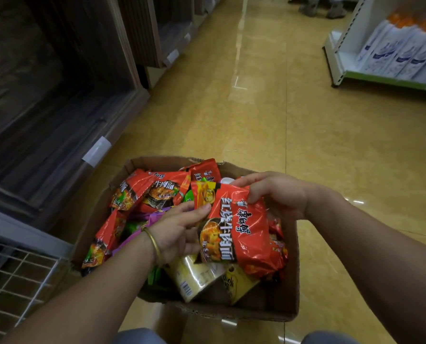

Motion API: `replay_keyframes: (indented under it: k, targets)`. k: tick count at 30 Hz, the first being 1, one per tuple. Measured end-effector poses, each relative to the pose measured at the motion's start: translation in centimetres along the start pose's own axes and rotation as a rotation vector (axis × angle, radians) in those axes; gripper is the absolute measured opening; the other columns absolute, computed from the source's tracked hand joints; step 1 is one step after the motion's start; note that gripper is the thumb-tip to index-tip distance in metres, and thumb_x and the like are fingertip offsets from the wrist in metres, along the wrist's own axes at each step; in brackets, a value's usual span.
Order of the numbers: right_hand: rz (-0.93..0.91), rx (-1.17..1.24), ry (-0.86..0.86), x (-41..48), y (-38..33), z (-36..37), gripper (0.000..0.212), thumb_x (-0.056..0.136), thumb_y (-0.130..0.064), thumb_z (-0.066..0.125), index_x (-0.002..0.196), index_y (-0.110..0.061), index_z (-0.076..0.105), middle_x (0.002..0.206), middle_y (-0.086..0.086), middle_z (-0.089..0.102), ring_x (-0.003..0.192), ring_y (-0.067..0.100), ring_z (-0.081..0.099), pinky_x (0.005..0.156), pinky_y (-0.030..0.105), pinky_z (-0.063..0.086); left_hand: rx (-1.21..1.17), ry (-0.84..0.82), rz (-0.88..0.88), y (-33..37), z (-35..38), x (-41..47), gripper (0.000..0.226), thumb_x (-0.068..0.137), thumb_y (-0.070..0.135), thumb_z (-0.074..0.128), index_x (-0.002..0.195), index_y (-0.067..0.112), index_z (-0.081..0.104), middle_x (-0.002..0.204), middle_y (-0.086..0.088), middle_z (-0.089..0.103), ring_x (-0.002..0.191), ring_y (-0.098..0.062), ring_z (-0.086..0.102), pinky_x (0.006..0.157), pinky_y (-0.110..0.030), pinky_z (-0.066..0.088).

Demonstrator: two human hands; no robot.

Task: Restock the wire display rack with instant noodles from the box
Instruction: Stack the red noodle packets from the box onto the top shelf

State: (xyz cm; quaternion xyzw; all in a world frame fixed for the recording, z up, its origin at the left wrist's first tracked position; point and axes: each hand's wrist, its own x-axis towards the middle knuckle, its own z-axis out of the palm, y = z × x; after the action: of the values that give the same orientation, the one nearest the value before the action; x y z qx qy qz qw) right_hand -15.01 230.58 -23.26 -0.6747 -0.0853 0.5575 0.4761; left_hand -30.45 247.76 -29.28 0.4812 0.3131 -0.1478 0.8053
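Pack held over box
Its edges are clamped by left hand and right hand (likely steadied for the rack).

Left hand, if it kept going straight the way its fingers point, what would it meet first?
The red noodle packet, whose near edge the left hand seems to pinch; the right hand grips its far end.

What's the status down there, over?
Left hand and right hand grip a red foil noodle packet above the brown cardboard box. White wire rack lower left. Nothing blocking.
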Motion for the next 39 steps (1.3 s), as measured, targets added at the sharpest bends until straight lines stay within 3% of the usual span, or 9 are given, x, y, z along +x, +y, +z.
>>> replay_keyframes:
  k: [4,8,11,15,22,26,29,33,39]
  targets:
    - [-0.085,0.261,0.106,0.5,1.4,0.6,0.036,0.091,-0.009,0.061,0.127,-0.011,0.058,0.095,0.013,0.071,0.068,0.020,0.072,0.049,0.027,0.054,0.031,-0.019,0.030,0.0,-0.7,-0.5,0.049,0.075,0.016,0.074,0.121,0.011,0.061,0.113,-0.016,0.072,0.104,-0.034,0.069,0.091,-0.054,0.054]
    - [-0.023,0.087,0.114,0.9,3.0,0.9,0.088,0.065,-0.040,0.085,0.141,-0.022,0.045,0.119,0.009,0.068,0.098,0.027,0.072,0.079,0.045,0.060,-0.056,0.050,0.085,-0.5,-1.1,-0.6,0.054,0.072,0.012,0.074,0.124,0.007,0.060,0.114,-0.017,0.071,0.107,-0.037,0.067,0.088,-0.051,0.055]
    - [0.033,-0.046,0.116,1.1,3.8,1.5,0.095,0.061,-0.037,0.091,0.142,-0.030,0.042,0.119,0.006,0.070,0.102,0.028,0.072,0.089,0.049,0.058,-0.203,0.068,0.140,-0.4,-0.8,-0.6,0.044,0.072,0.007,0.069,0.115,0.008,0.063,0.111,-0.016,0.072,0.100,-0.033,0.070,0.080,-0.045,0.060]
    - [-0.089,0.310,0.160,1.8,4.6,2.6,0.083,0.068,-0.014,0.084,0.139,-0.025,0.042,0.112,0.010,0.074,0.098,0.030,0.073,0.089,0.048,0.057,-0.372,0.072,0.180,-0.2,0.0,-0.6,0.037,0.072,0.002,0.066,0.108,0.003,0.066,0.109,-0.019,0.072,0.092,-0.031,0.072,0.070,-0.038,0.062]
    - [-0.172,0.447,0.174,2.3,4.8,4.0,0.064,0.073,0.002,0.080,0.129,-0.011,0.053,0.115,0.010,0.073,0.101,0.029,0.072,0.080,0.045,0.060,-0.339,0.072,0.165,0.0,0.2,-1.1,0.032,0.070,0.018,0.073,0.100,0.008,0.071,0.110,-0.016,0.073,0.094,-0.030,0.072,0.095,-0.053,0.051]
    - [-0.150,0.399,0.117,1.9,4.5,3.4,0.058,0.077,0.000,0.077,0.129,-0.009,0.053,0.117,0.013,0.072,0.105,0.031,0.071,0.082,0.045,0.059,-0.309,0.039,0.164,0.3,-2.0,-1.6,0.087,0.034,0.032,0.101,0.112,0.012,0.067,0.120,-0.017,0.069,0.107,-0.039,0.067,0.099,-0.062,0.046]
    - [-0.140,0.365,0.051,1.6,4.4,2.8,0.066,0.072,-0.004,0.080,0.132,-0.009,0.051,0.122,0.015,0.069,0.111,0.033,0.068,0.094,0.048,0.054,-0.308,-0.118,0.077,0.4,-3.4,-2.1,0.100,0.036,0.037,0.100,0.125,0.011,0.060,0.127,-0.022,0.063,0.117,-0.046,0.060,0.099,-0.067,0.043]
    - [-0.148,0.290,-0.036,1.5,4.5,2.0,0.072,0.068,-0.005,0.083,0.133,-0.006,0.053,0.124,0.016,0.068,0.116,0.033,0.065,0.105,0.053,0.046,-0.170,-0.183,-0.004,0.7,-4.4,-2.8,0.091,0.045,0.030,0.099,0.125,0.006,0.064,0.127,-0.023,0.064,0.117,-0.043,0.060,0.093,-0.065,0.048]
    - [-0.209,0.266,0.181,1.7,4.7,3.5,0.042,0.085,-0.017,0.074,0.122,-0.004,0.059,0.109,0.012,0.075,0.101,0.026,0.073,0.092,0.044,0.057,-0.045,0.161,0.092,0.5,-2.2,-1.7,0.052,0.069,0.011,0.077,0.119,0.012,0.063,0.108,-0.013,0.074,0.097,-0.032,0.072,0.074,-0.049,0.061]
